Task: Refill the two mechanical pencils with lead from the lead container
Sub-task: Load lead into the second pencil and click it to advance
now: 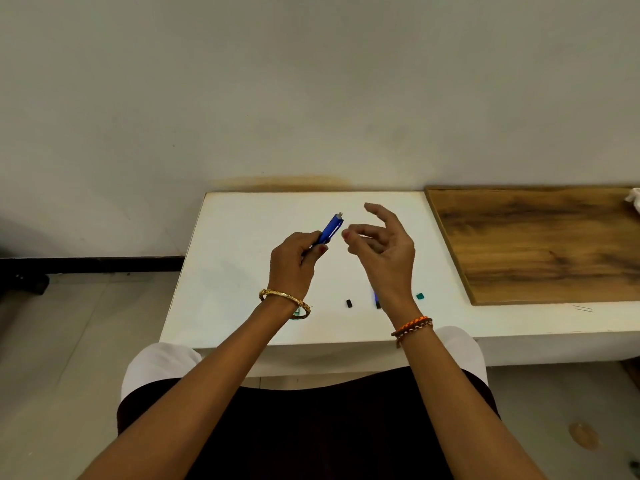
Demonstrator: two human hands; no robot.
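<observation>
The left hand [294, 261] grips a blue mechanical pencil [330, 229] around its lower barrel, held above the white table [242, 271] and tilted so its grey top end points up and to the far right. The right hand [384, 251] hovers just right of that end with its forefinger and thumb brought close together and the other fingers spread loosely; whether a lead is pinched between them is too fine to tell. The step in hand looks like feeding lead into the open top of the barrel. To do it well, keep the pencil steady and fairly upright, bring the pinched fingertips right over the opening, and let the lead slide in along the barrel's line rather than pushing it at an angle, since thin lead snaps easily. On the near part of the table lie a small black piece [348, 303] and a small green piece [420, 296], apart from each other; a bluish item [374, 296] shows partly behind the right wrist, perhaps the second pencil, though that is unclear
</observation>
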